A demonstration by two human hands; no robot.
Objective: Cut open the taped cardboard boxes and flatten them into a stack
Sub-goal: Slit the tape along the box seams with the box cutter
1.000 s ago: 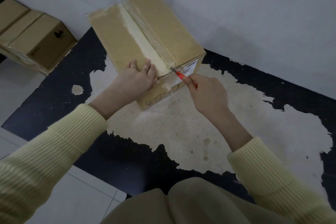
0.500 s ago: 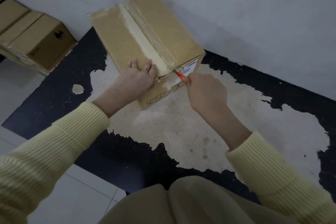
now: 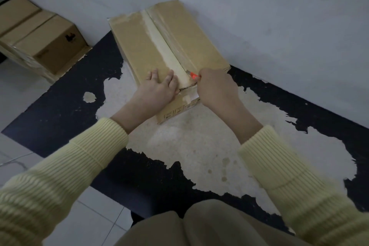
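Since a second ago our right hand [image 3: 216, 88] has carried the orange knife [image 3: 193, 75] from the box's front edge up onto its top seam.

Our right hand curls round the knife, blade tip at the near end of the tape strip [image 3: 159, 46] on the cardboard box [image 3: 135, 46], which lies on the floor [image 3: 189, 136] against the wall [image 3: 279, 16]. Our left hand [image 3: 159, 88] lies flat, fingers spread, pressing the box top just left of the tape. A second taped box [image 3: 40, 36] sits well apart, far left.

Taped box [image 3: 139, 46] against wall [image 3: 279, 16], second box [image 3: 40, 36] to its left
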